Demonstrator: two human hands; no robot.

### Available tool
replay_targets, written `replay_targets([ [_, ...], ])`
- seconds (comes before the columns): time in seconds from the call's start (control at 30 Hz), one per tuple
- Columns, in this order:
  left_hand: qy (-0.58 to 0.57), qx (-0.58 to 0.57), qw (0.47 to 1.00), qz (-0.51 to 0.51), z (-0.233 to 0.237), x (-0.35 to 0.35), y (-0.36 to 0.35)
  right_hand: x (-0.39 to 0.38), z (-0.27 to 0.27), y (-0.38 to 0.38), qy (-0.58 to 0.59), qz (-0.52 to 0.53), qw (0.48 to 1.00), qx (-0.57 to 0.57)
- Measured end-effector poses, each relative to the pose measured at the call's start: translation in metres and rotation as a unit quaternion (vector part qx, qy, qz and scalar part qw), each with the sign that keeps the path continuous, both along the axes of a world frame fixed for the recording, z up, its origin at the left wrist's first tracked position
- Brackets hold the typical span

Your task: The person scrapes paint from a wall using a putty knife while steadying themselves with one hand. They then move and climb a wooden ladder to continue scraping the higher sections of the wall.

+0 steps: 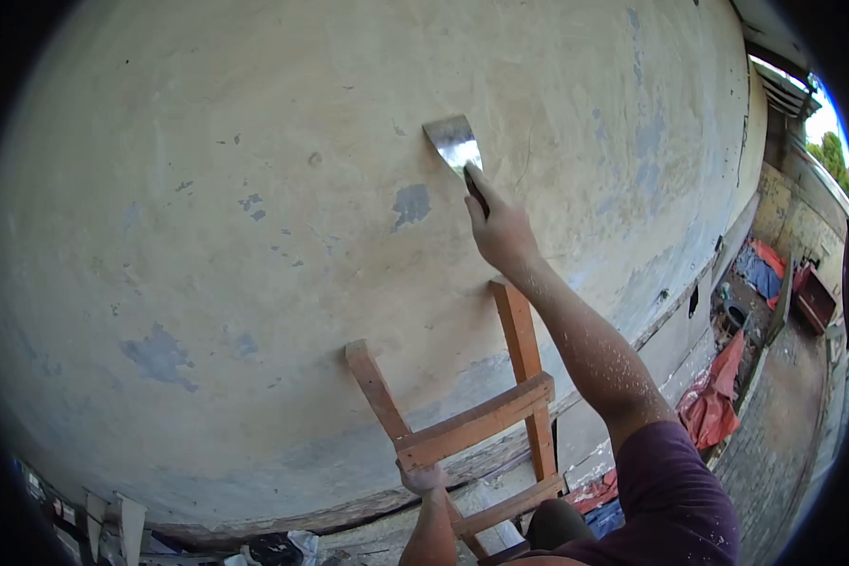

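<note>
My right hand is closed around the dark handle of a metal scraper, whose wide blade lies against the worn, cream-coloured wall. Just below and left of the blade, a grey-blue bare patch shows in the paint. Lower down, my left hand grips the wooden ladder by its left rail, just under the top rung. The ladder's two rail tops rest near the wall. White flecks cover my right forearm.
More peeled patches mark the wall at the lower left. Far below on the right are a red tarp, a tyre, a reddish-brown box and a paved path. A ledge runs along the wall's bottom.
</note>
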State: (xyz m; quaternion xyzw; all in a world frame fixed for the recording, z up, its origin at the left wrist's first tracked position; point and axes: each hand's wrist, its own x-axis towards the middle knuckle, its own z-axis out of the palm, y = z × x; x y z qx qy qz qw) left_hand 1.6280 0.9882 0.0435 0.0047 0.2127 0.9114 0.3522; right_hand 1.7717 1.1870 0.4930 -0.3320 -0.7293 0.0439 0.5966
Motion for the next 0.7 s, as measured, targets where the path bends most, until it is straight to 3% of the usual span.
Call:
replay_targets([
  [0.03, -0.004, -0.015, 1.000, -0.004, -0.002, 0.001, -0.005, -0.002, 0.021, 0.005, -0.015, -0.037, 0.999, -0.017],
  [0.07, 0.296, -0.261, 0.914, 0.094, -0.002, 0.002, -0.004, -0.002, 0.046, 0.009, -0.031, -0.075, 0.996, -0.032],
  [0.1, 0.554, -0.458, 0.675, 0.168, -0.008, 0.000, -0.006, 0.000, 0.068, 0.017, -0.029, -0.080, 0.996, -0.014],
  [0.13, 0.557, -0.466, 0.670, 0.155, -0.026, -0.008, -0.008, 0.002, 0.078, 0.023, -0.025, -0.084, 0.996, 0.003],
  [0.17, 0.354, -0.298, 0.884, 0.069, -0.049, -0.018, 0.001, 0.004, 0.081, 0.027, -0.030, -0.087, 0.996, -0.006],
  [0.2, 0.102, -0.094, 0.990, -0.020, -0.062, -0.021, 0.003, 0.006, 0.083, 0.031, -0.023, -0.086, 0.996, 0.012],
  [0.23, 0.098, -0.098, 0.990, -0.023, -0.057, -0.018, -0.002, 0.009, 0.081, 0.032, -0.016, -0.085, 0.996, 0.032],
  [0.27, 0.386, -0.332, 0.857, 0.083, -0.044, -0.014, -0.004, 0.013, 0.067, 0.029, -0.008, -0.070, 0.997, -0.011],
  [0.3, 0.613, -0.507, 0.580, 0.176, -0.030, -0.011, -0.003, 0.018, 0.046, 0.021, -0.005, -0.060, 0.997, -0.046],
  [0.33, 0.619, -0.515, 0.569, 0.168, -0.024, -0.009, -0.004, 0.024, 0.015, 0.021, 0.002, -0.057, 0.996, -0.066],
  [0.37, 0.624, -0.512, 0.567, 0.165, -0.021, -0.007, -0.005, 0.034, -0.015, 0.015, -0.014, -0.056, 0.993, -0.103],
  [0.4, 0.486, -0.415, 0.755, 0.145, -0.019, -0.005, -0.004, 0.046, -0.048, 0.017, -0.004, -0.038, 0.996, -0.076],
  [0.43, 0.315, -0.291, 0.896, 0.113, -0.013, -0.001, 0.000, 0.059, -0.045, 0.015, -0.002, -0.044, 0.996, -0.075],
  [0.47, 0.316, -0.291, 0.896, 0.107, -0.008, 0.003, 0.000, 0.073, -0.044, 0.014, -0.040, -0.059, 0.991, -0.110],
  [0.53, 0.491, -0.526, 0.693, 0.045, 0.014, 0.004, -0.011, 0.089, -0.039, 0.025, -0.101, -0.095, 0.982, -0.130],
  [0.57, 0.496, -0.525, 0.690, 0.039, 0.013, 0.001, -0.015, 0.097, -0.034, 0.032, -0.100, -0.101, 0.981, -0.135],
  [0.63, 0.648, -0.543, 0.531, 0.056, 0.018, 0.002, -0.013, 0.108, -0.007, 0.036, -0.119, -0.115, 0.978, -0.124],
  [0.67, 0.470, -0.381, 0.794, 0.065, 0.021, 0.008, -0.011, 0.113, -0.011, 0.044, -0.120, -0.113, 0.978, -0.129],
  [0.7, 0.472, -0.387, 0.789, 0.063, 0.020, 0.010, -0.010, 0.121, -0.022, 0.054, -0.084, -0.110, 0.981, -0.135],
])
